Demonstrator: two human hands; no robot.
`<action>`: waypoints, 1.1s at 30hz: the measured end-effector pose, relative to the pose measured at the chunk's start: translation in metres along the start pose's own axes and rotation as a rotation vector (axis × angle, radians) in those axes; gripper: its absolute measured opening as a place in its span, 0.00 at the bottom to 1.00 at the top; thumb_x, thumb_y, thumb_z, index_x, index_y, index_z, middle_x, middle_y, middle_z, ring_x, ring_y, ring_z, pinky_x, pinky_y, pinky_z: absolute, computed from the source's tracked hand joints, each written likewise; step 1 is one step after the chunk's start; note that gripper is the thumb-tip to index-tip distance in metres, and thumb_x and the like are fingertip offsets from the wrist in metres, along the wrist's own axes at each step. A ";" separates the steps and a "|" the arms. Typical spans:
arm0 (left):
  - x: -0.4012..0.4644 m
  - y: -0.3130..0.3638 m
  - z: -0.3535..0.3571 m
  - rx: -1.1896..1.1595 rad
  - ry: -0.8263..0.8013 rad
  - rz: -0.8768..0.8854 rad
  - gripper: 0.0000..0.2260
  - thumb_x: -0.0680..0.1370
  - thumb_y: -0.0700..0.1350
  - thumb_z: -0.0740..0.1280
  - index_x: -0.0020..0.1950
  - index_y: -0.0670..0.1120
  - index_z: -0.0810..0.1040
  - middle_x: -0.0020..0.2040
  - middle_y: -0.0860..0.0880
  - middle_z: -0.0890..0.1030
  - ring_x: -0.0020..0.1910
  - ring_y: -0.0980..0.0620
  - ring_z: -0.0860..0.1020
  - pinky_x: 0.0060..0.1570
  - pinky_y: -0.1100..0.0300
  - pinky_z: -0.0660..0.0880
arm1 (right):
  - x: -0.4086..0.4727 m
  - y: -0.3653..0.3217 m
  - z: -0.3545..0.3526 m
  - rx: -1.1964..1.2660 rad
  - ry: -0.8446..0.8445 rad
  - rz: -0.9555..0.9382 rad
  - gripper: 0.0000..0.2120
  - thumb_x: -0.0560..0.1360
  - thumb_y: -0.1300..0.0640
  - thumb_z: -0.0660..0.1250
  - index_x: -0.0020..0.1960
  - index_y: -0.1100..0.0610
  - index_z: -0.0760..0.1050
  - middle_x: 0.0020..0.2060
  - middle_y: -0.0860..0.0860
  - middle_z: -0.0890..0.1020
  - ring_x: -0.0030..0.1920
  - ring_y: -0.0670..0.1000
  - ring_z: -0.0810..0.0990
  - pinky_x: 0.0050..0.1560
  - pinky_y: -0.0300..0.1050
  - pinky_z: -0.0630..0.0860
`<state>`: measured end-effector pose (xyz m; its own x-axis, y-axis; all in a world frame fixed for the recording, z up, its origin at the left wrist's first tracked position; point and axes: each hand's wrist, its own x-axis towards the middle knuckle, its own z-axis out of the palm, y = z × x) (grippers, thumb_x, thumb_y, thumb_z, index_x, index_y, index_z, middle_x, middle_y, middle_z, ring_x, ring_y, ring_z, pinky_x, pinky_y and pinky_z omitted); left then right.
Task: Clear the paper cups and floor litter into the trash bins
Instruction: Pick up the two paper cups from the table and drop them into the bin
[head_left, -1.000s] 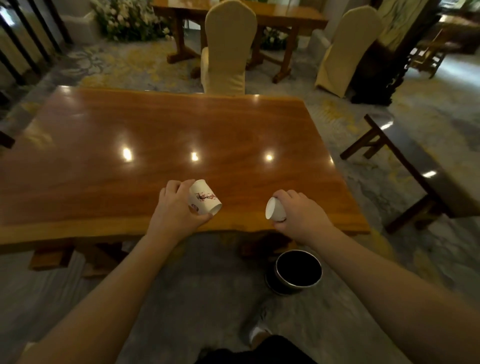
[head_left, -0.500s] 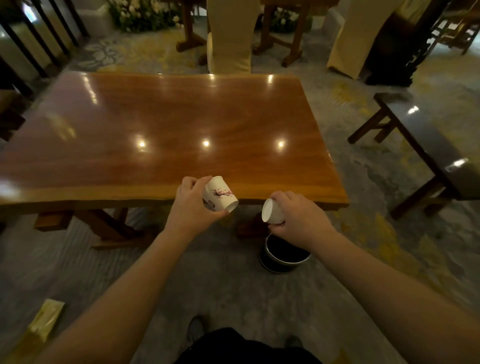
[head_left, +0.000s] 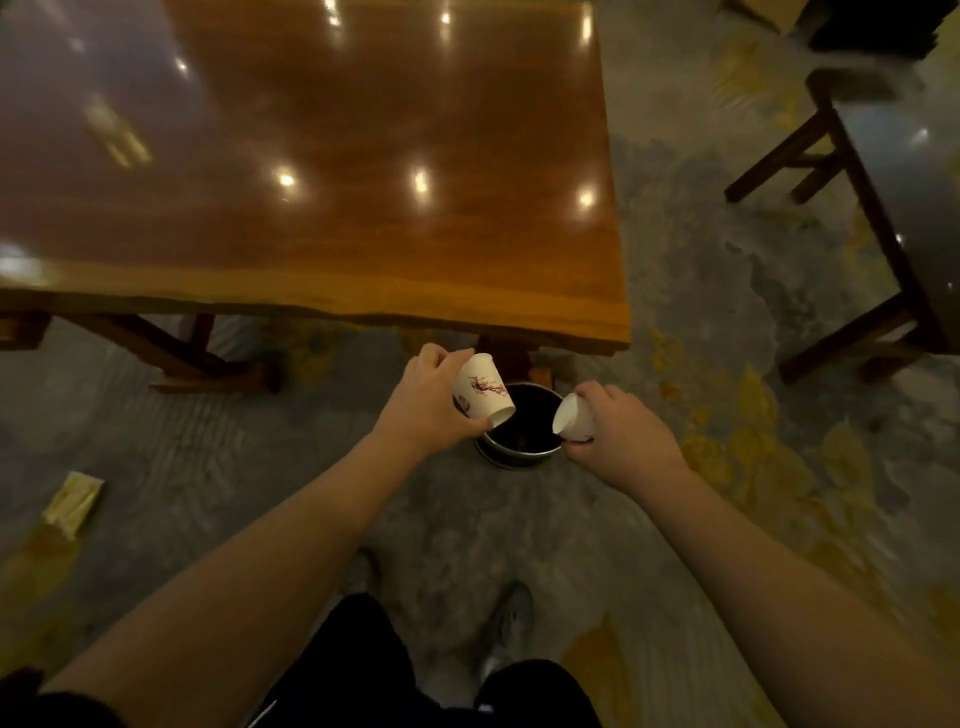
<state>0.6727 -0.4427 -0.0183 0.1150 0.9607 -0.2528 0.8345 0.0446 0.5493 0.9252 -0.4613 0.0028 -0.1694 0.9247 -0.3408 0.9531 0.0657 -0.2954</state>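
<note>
My left hand (head_left: 426, 402) grips a white paper cup (head_left: 483, 387) with a red flower print, tipped so its mouth points down and right over the left rim of a round dark trash bin (head_left: 519, 451). My right hand (head_left: 621, 431) holds a second white paper cup (head_left: 574, 417), tilted with its mouth facing left, above the bin's right rim. The bin stands on the carpet just in front of the table's near right corner. A yellow wrapper (head_left: 72, 503) lies on the floor at the far left.
A large glossy wooden table (head_left: 311, 156) fills the upper left, its leg base (head_left: 208, 364) on the floor beneath. A dark wooden bench (head_left: 883, 182) stands at the right. My shoes (head_left: 511, 618) are on the patterned grey and yellow carpet below the bin.
Both hands have come down from the table's edge with their cups to just above the bin. The view has tipped downward, and the cups are tilted more steeply.
</note>
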 end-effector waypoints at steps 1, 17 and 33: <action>0.008 -0.003 0.011 0.010 -0.026 -0.006 0.46 0.65 0.60 0.79 0.78 0.53 0.62 0.66 0.51 0.66 0.67 0.48 0.65 0.66 0.46 0.71 | 0.006 0.008 0.009 0.014 -0.015 0.019 0.29 0.69 0.45 0.73 0.65 0.49 0.67 0.56 0.52 0.75 0.55 0.56 0.75 0.50 0.53 0.77; 0.181 -0.127 0.245 -0.060 -0.199 -0.065 0.39 0.61 0.52 0.84 0.68 0.47 0.71 0.64 0.47 0.70 0.63 0.45 0.71 0.59 0.49 0.76 | 0.185 0.110 0.223 0.102 -0.127 0.171 0.37 0.67 0.46 0.77 0.71 0.52 0.66 0.62 0.56 0.75 0.59 0.61 0.75 0.56 0.57 0.76; 0.221 -0.160 0.355 -0.010 -0.195 -0.078 0.56 0.56 0.59 0.84 0.78 0.48 0.59 0.72 0.44 0.65 0.71 0.42 0.67 0.64 0.43 0.71 | 0.249 0.159 0.318 0.119 -0.130 0.205 0.41 0.66 0.46 0.78 0.73 0.53 0.62 0.65 0.58 0.74 0.63 0.62 0.73 0.59 0.59 0.75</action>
<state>0.7562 -0.3350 -0.4450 0.1533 0.8831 -0.4434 0.8396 0.1202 0.5297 0.9552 -0.3403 -0.4129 -0.0138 0.8575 -0.5142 0.9360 -0.1699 -0.3085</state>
